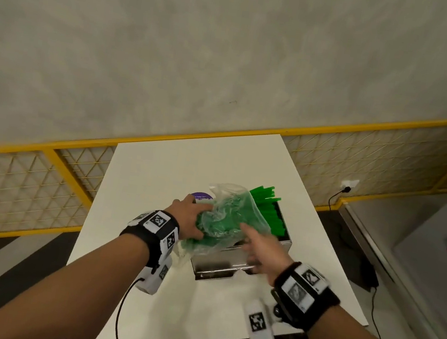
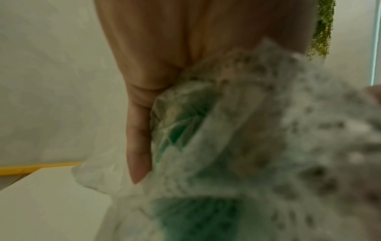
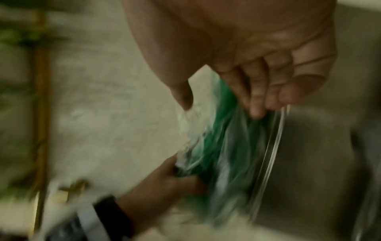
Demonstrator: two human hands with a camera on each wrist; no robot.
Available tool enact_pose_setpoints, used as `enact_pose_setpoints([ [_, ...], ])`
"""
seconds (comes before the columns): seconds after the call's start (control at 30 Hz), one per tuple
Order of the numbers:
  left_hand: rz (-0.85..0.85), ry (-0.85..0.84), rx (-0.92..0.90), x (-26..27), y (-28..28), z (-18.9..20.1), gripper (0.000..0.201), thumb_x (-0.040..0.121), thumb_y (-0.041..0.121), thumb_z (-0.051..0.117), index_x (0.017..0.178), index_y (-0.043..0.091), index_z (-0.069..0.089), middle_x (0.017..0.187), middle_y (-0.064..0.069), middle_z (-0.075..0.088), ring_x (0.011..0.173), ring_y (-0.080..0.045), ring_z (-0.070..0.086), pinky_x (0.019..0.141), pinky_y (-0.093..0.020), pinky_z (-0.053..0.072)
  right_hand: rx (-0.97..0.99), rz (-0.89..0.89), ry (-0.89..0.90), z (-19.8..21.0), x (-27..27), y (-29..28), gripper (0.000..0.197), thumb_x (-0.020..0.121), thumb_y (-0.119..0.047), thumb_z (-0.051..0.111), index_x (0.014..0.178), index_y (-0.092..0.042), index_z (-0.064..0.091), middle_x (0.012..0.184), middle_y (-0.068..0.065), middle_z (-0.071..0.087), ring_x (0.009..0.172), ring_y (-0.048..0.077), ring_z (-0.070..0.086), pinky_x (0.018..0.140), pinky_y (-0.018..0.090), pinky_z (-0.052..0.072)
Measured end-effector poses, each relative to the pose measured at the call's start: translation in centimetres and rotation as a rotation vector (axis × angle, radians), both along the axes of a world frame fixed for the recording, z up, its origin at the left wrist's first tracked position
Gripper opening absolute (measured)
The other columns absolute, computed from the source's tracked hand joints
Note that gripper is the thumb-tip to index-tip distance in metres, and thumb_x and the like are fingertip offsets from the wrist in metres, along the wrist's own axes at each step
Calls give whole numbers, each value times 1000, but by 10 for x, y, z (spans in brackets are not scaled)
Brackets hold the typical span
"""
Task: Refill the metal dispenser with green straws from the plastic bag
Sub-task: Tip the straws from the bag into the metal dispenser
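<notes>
The metal dispenser (image 1: 235, 260) sits on the white counter (image 1: 158, 171) with its top open; a batch of green straws (image 1: 267, 207) lies inside it, the far ends projecting past the far rim. One plastic bag (image 1: 227, 216) is held over the dispenser, crumpled, translucent, with more green straws visible through the film; the exact straw count cannot be told in any view. The left hand (image 1: 188, 217) grasps the near-left end of the bag, fingers curled around the bunched plastic. The right hand (image 1: 261, 250) lies against the right side of the bag, just above the dispenser's near wall; its fingers are extended, and the head view does not show a closed grip. Counted items: one dispenser, one bag, two hands, one purple round label (image 1: 200, 196) on the counter behind the left hand. The left wrist view shows the left hand (image 2: 144, 81) pressed into the plastic bag (image 2: 237, 130), with folds of film and green colour close to the lens; the dispenser is not visible there. The right wrist view, blurred by motion, shows the right hand's fingertips (image 3: 256, 110) touching the bag (image 3: 216, 138) next to the dispenser's bright metal edge (image 3: 272, 146), and the left hand (image 3: 164, 184) clenched on the bag's lower end. Only the head view shows the projecting straw ends and the yellow railing (image 1: 221, 137) behind the counter.
</notes>
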State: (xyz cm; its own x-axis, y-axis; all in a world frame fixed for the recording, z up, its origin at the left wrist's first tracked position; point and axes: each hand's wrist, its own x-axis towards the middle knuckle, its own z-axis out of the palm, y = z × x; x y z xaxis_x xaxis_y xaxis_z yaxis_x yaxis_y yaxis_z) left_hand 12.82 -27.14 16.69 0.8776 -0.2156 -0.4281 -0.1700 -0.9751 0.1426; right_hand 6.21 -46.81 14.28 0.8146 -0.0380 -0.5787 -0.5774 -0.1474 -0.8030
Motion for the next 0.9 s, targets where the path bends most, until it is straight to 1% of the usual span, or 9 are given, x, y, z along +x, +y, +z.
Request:
enact_pose_setpoints([
  [0.07, -18, 0, 42, 2, -5, -2, 73, 77, 38, 69, 140, 42, 33, 139, -8, 32, 121, -34, 43, 103, -43, 42, -394, 94, -376, -2, -8, -26, 40, 85, -39, 65, 115, -13, 58, 110, 1, 61, 96, 16, 57, 80, 28, 47],
  [0.13, -38, -4, 68, 3, -9, -2, 73, 78, 37, 69, 141, 42, 33, 139, -8, 32, 121, -34, 42, 103, -43, 42, -715, 230, -698, -9, -11, -42, 59, 82, -33, 68, 134, -20, 42, 130, 4, 45, 118, 21, 45, 94, 34, 45],
  [0.2, -53, -4, 79, 4, -11, -1, 74, 78, 36, 70, 141, 41, 32, 140, -8, 31, 122, -34, 42, 103, -44, 42, -891, 458, -742, -23, -4, -47, 93, 83, -44, 64, 149, -37, 0, 156, 8, 7, 140, 29, 16, 113, 46, 27],
  [0.27, -52, 16, 41, 3, -9, -1, 75, 77, 34, 71, 142, 39, 32, 142, -8, 29, 124, -33, 39, 104, -44, 40, -977, 630, -647, -34, 7, -43, 93, 89, -53, 52, 140, -47, -25, 158, 0, -19, 146, 30, -4, 117, 49, 14],
  [0.43, 133, 32, -517, -12, 17, 6, 107, 65, 56, 76, 148, 37, 12, 156, -4, 14, 142, -24, 21, 115, -36, 24, -957, 692, -415, -46, 33, -27, 78, 94, -54, 40, 150, -30, -8, 154, 7, 27, 139, 30, 31, 111, 49, 30],
  [0.6, 334, -32, -699, -43, 44, -10, 134, 37, 90, 59, 149, 33, 11, 157, 3, 15, 144, -15, 17, 115, -36, 20, -815, 722, -372, -49, 50, -27, 74, 90, -56, 47, 150, -27, 14, 149, 8, 34, 133, 30, 39, 108, 49, 34],
  [0.7, 356, 17, -768, -51, 40, -21, 119, 42, 79, 71, 143, 42, 20, 151, 5, 24, 138, -10, 22, 113, -33, 23, -716, 725, -352, -51, 58, -28, 71, 88, -56, 51, 147, -26, 26, 142, 9, 39, 128, 29, 43, 106, 46, 38],
  [0.8, 398, -44, -792, -46, 30, -26, 94, 63, 39, 84, 138, 43, 26, 142, 4, 32, 134, -13, 29, 112, -33, 26, -645, 731, -344, -52, 61, -29, 70, 87, -54, 55, 145, -25, 31, 137, 10, 42, 125, 28, 46, 106, 41, 39],
  [0.9, 436, -110, -780, -37, 30, -28, 94, 55, 46, 75, 140, 30, 37, 139, 0, 42, 131, -18, 38, 111, -37, 31, -625, 744, -348, -49, 60, -35, 71, 85, -55, 58, 144, -28, 33, 135, 9, 41, 126, 27, 44, 108, 41, 38],
])
